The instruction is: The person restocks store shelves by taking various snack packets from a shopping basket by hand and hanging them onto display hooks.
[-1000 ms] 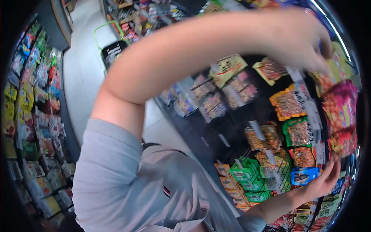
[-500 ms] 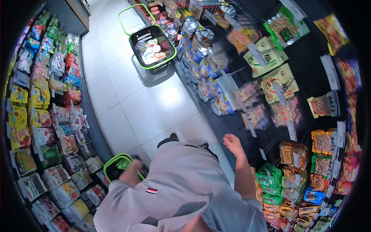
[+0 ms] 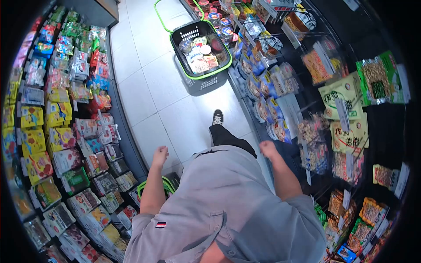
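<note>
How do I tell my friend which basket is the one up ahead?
Find the pale tiled floor stretching ahead. Toward its far end, beside the right-hand snack shelf, stands a black, green-rimmed basket. Unlike the other basket, partly hidden behind the left arm, this one shows packs inside.

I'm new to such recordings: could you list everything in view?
Shelf racks: two, dark, both sides
Glossy snack packets: many, multicoloured, both racks
Round lidded tubs: several, red and blue, right rack
Rectangular tags: many, white, both racks
Floor tiles: many, pale, between racks
Perforated plastic basket: one, black and lime-green, tiles ahead, holding packets
Second basket: one, black and green, behind left forearm
Short-sleeved shirt: one, grey, foreground
Trousers: one pair, black, beyond shirt
Shoe: one visible, black and white, tiles
Left hand: one, bare, above tiles
Right hand: one, bare, near right rack
</note>
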The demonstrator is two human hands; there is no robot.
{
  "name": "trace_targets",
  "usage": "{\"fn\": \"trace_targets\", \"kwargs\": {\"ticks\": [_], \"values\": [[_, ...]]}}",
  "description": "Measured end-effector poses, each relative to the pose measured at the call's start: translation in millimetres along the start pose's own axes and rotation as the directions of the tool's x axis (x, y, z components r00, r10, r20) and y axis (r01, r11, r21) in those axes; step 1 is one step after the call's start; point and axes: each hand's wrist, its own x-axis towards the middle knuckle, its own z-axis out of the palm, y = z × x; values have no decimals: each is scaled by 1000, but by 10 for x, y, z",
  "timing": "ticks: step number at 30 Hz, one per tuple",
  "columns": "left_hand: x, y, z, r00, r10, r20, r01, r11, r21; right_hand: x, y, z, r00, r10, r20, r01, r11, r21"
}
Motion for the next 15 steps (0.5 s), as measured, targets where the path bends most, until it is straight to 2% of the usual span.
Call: {"fn": "trace_targets", "kwargs": {"ticks": [1,2,4,6,7,9,13,14,15], "values": [[7,270,-4,998,60,-16,-59,997,46,208,-310,-17,996,-84,-16,85,996,29],[28,473,-8,998,53,-24,-52,997,54,384,-600,-23,989,-148,-19,149,982,114],[118,790,-50,998,52,-22,-50,996,73,645,-1161,-37,989,-146,-11,147,983,114],[308,930,-114,1000,16,-27,-14,997,69,851,-1648,-77,980,-197,-15,195,959,204],[381,891,-143,1000,-20,-22,21,998,56,986,-1775,-100,983,-184,-3,181,962,203],[442,728,-224,994,-106,-39,107,994,25,1179,-1964,-199,990,-134,42,132,989,62],[660,734,-261,967,-254,8,254,965,-62,1529,-2163,-325,998,-54,19,51,990,128],[664,818,-264,950,-309,37,308,951,34,1583,-2172,-340,999,-40,22,37,991,131],[662,936,-281,928,-367,60,357,925,133,1576,-2232,-353,999,44,-14,-42,986,159]]}}
